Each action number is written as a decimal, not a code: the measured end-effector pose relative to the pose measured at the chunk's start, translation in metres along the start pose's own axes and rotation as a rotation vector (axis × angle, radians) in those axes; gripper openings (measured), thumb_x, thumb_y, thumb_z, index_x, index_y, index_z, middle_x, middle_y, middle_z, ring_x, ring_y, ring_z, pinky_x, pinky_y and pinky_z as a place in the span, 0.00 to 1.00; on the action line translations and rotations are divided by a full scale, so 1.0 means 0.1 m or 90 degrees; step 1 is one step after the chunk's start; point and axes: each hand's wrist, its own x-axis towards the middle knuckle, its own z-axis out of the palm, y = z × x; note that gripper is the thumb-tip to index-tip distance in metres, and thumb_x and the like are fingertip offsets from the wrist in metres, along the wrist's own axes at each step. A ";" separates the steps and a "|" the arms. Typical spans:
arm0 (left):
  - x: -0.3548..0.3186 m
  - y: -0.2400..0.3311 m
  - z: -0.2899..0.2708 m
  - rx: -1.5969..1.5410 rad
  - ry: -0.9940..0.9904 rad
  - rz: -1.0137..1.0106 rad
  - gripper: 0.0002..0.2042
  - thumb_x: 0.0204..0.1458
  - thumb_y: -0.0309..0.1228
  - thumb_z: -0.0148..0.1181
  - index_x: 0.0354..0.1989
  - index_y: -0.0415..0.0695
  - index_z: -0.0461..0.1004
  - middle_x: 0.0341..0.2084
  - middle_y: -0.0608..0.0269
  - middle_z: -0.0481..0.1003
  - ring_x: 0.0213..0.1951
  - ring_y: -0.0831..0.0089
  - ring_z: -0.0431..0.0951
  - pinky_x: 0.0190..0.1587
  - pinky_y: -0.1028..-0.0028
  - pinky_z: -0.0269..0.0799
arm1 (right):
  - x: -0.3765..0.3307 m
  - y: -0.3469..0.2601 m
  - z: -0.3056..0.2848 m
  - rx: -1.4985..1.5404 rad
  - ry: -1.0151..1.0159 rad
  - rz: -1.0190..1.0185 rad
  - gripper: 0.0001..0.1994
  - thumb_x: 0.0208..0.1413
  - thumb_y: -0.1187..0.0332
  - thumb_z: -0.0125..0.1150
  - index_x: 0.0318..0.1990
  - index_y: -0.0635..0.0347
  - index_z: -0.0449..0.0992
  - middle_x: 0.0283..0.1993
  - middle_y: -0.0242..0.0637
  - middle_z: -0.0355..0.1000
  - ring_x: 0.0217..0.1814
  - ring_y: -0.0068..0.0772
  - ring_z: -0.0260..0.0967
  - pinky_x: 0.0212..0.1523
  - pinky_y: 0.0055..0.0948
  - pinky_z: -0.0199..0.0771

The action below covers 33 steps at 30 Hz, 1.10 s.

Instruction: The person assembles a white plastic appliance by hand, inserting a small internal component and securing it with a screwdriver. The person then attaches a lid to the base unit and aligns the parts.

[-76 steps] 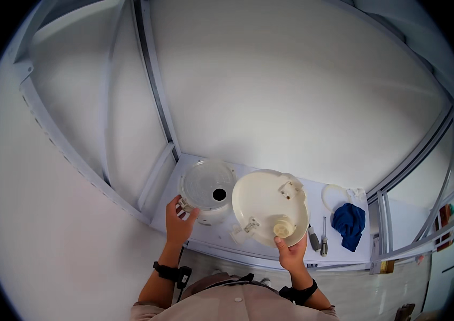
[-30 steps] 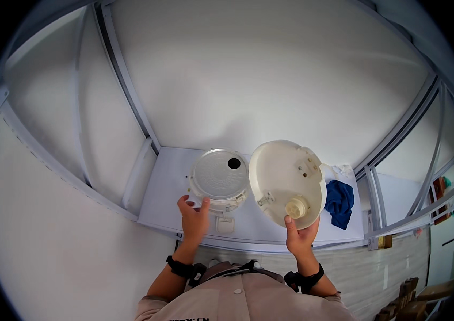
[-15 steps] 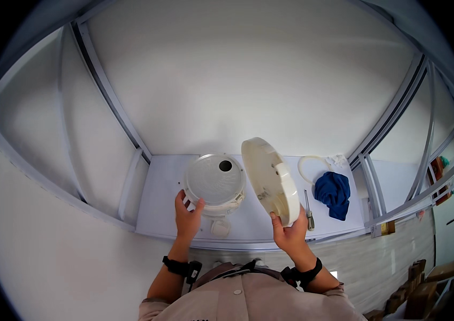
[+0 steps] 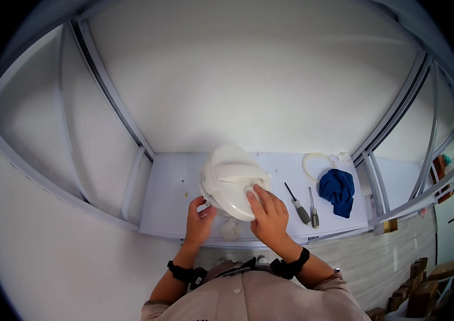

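A domed white lid [image 4: 237, 170] with a raised handle band, like a rice cooker's, is tilted over a round white appliance part, which it now almost wholly hides. My right hand [image 4: 271, 218] grips the lid at its near right side, fingers on top by a round button. My left hand [image 4: 200, 224] is curled at the near left edge, thumb and fingers closed around the rim of the part beneath. Whether lid and part touch all round cannot be seen. Just below them lies a small pale translucent piece [image 4: 230, 230].
Two screwdrivers [image 4: 302, 212] with grey handles lie to the right on the white table [image 4: 162, 200]. Beyond them are a blue cloth [image 4: 336, 192], a pale ring [image 4: 308, 166] and crumpled white material [image 4: 341, 158]. A few tiny bits dot the tabletop. Metal frame posts [image 4: 114, 101] flank the table.
My right hand has brought the lid left and turned it top side up over the metal-faced round part, covering it. A second screwdriver, hidden before, now shows.
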 end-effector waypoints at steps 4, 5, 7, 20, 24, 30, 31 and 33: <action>0.06 0.05 -0.07 -0.065 0.040 0.012 0.27 0.69 0.44 0.54 0.69 0.38 0.63 0.62 0.55 0.69 0.61 0.63 0.72 0.59 0.62 0.71 | -0.03 -0.08 0.12 -0.098 -0.064 -0.039 0.31 0.47 0.75 0.60 0.64 0.51 0.75 0.65 0.42 0.73 0.55 0.42 0.73 0.48 0.39 0.67; 0.08 0.17 -0.07 -0.096 0.060 0.008 0.27 0.71 0.46 0.50 0.69 0.39 0.63 0.62 0.57 0.70 0.61 0.64 0.72 0.60 0.62 0.69 | -0.05 -0.11 0.15 -0.112 -0.083 -0.044 0.30 0.49 0.73 0.60 0.64 0.51 0.75 0.65 0.42 0.72 0.55 0.41 0.72 0.49 0.39 0.66; 0.17 0.16 -0.11 -0.126 0.036 0.022 0.28 0.72 0.47 0.45 0.73 0.42 0.60 0.63 0.60 0.70 0.63 0.64 0.70 0.63 0.63 0.66 | -0.07 -0.17 0.17 -0.132 -0.116 -0.042 0.28 0.50 0.71 0.59 0.64 0.51 0.75 0.65 0.41 0.71 0.55 0.41 0.70 0.50 0.40 0.66; 0.48 0.27 0.19 0.012 0.038 0.122 0.36 0.65 0.34 0.62 0.76 0.34 0.51 0.68 0.44 0.64 0.67 0.59 0.67 0.68 0.64 0.65 | 0.15 -0.08 0.15 0.056 -0.216 -0.052 0.30 0.48 0.62 0.70 0.63 0.48 0.76 0.65 0.40 0.69 0.61 0.43 0.65 0.58 0.43 0.64; 0.52 0.28 0.20 -0.008 0.047 0.115 0.36 0.64 0.33 0.62 0.75 0.33 0.52 0.68 0.43 0.64 0.67 0.57 0.67 0.67 0.64 0.65 | 0.13 0.11 0.08 0.208 -0.230 -0.041 0.37 0.41 0.54 0.79 0.64 0.46 0.75 0.68 0.39 0.66 0.68 0.47 0.61 0.63 0.45 0.60; 0.56 0.25 0.18 0.003 0.061 0.111 0.34 0.64 0.33 0.61 0.75 0.34 0.54 0.67 0.45 0.66 0.67 0.58 0.68 0.68 0.64 0.63 | -0.01 0.23 0.02 0.147 -0.122 0.148 0.56 0.34 0.45 0.84 0.73 0.56 0.63 0.75 0.62 0.54 0.73 0.60 0.57 0.70 0.57 0.53; 0.58 0.25 0.17 0.002 0.057 0.119 0.35 0.64 0.34 0.61 0.75 0.34 0.53 0.67 0.45 0.66 0.67 0.58 0.68 0.68 0.64 0.63 | -0.05 0.29 0.07 0.176 -0.146 0.168 0.59 0.33 0.45 0.86 0.74 0.58 0.60 0.76 0.64 0.50 0.74 0.61 0.55 0.72 0.57 0.53; 0.62 0.26 0.19 0.001 0.047 0.137 0.35 0.64 0.34 0.61 0.75 0.35 0.53 0.67 0.45 0.66 0.67 0.57 0.67 0.69 0.64 0.63 | -0.15 0.43 0.20 0.231 -0.190 0.211 0.66 0.31 0.45 0.88 0.76 0.63 0.53 0.78 0.67 0.43 0.78 0.64 0.52 0.75 0.57 0.53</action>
